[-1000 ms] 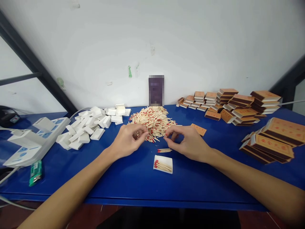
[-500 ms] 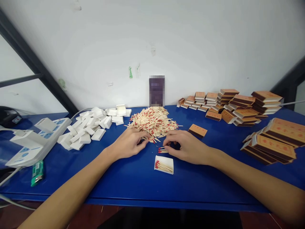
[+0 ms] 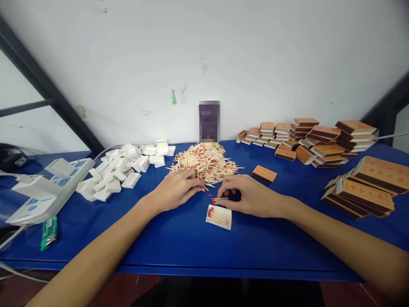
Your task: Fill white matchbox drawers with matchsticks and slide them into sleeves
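A big heap of red-tipped matches (image 3: 204, 160) lies on the blue table. My left hand (image 3: 179, 187) rests at the heap's near left edge, thumb and fingertips pinched together on matches whose red heads show at the tips. To the right, my right hand (image 3: 247, 194) is closed on a few matches (image 3: 217, 200), their red heads pointing left. Just below these sits a white matchbox tray (image 3: 219, 228) holding several matches, heads toward the left. One orange-and-brown matchbox sleeve (image 3: 264, 174) lies behind my right hand.
White matchbox trays (image 3: 118, 168) are piled on the left. Beyond them are a power strip (image 3: 47, 194) and a green lighter (image 3: 49, 232). Stacked matchbox sleeves (image 3: 327, 149) line the right back, with more (image 3: 367, 187) nearer. A blurred dark packet (image 3: 209, 121) stands against the wall.
My left fingers have closed on matches at the heap's edge. My right hand still holds its matches, now slightly nearer the white tray as the view shifts a little.
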Action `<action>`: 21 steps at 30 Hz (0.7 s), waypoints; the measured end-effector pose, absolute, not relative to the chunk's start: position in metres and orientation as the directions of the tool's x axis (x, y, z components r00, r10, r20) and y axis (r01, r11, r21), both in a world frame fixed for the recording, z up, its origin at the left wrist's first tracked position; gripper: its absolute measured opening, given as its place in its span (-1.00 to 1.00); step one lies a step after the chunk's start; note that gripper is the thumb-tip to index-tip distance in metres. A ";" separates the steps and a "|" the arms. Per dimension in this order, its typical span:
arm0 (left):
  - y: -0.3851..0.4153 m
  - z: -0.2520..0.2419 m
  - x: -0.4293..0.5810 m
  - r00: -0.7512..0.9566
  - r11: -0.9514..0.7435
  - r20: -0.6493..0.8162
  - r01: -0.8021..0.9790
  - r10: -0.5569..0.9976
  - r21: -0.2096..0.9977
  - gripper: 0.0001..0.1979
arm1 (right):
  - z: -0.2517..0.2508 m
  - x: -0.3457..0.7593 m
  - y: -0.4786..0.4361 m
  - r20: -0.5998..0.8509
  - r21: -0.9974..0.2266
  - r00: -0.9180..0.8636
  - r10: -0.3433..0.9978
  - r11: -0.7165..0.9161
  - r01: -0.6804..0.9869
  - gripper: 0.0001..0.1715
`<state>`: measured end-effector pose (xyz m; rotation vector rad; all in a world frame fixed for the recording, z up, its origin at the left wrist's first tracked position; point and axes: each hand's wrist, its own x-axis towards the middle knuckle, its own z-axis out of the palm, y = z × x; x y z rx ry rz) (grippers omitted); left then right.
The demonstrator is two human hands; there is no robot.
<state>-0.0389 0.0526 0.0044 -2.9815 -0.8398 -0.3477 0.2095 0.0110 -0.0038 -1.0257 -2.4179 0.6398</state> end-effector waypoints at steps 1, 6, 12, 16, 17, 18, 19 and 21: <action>0.053 0.004 -0.039 0.832 -0.859 0.225 0.510 0.507 0.048 -0.74 | -0.004 0.210 0.011 0.207 -0.565 -0.632 0.747 0.618 0.546 -0.88; 0.056 0.005 -0.042 0.882 -0.918 0.254 0.370 0.396 0.146 -0.78 | -0.002 0.209 0.010 0.194 -0.560 -0.635 0.748 0.616 0.554 -0.86; 0.057 0.004 -0.044 0.865 -0.926 0.354 0.276 0.357 0.259 -0.83 | 0.003 0.206 0.006 0.169 -0.576 -0.640 0.749 0.603 0.553 -0.86; 0.055 0.005 -0.044 0.835 -0.938 0.435 0.260 0.338 0.229 -0.87 | 0.003 0.205 0.003 0.156 -0.601 -0.669 0.726 0.607 0.519 -0.85; 0.053 0.006 -0.043 0.833 -0.940 0.439 0.270 0.337 0.208 -0.87 | 0.003 0.205 0.002 0.153 -0.607 -0.675 0.722 0.608 0.512 -0.85; 0.052 0.007 -0.043 0.834 -0.940 0.436 0.287 0.339 0.183 -0.86 | 0.003 0.205 0.002 0.152 -0.612 -0.680 0.717 0.609 0.505 -0.85; 0.051 0.007 -0.043 0.836 -0.938 0.425 0.308 0.346 0.158 -0.85 | 0.003 0.205 0.002 0.153 -0.615 -0.683 0.714 0.610 0.500 -0.85; 0.049 0.008 -0.042 0.842 -0.930 0.396 0.348 0.367 0.120 -0.83 | 0.003 0.205 0.001 0.158 -0.618 -0.691 0.705 0.617 0.487 -0.84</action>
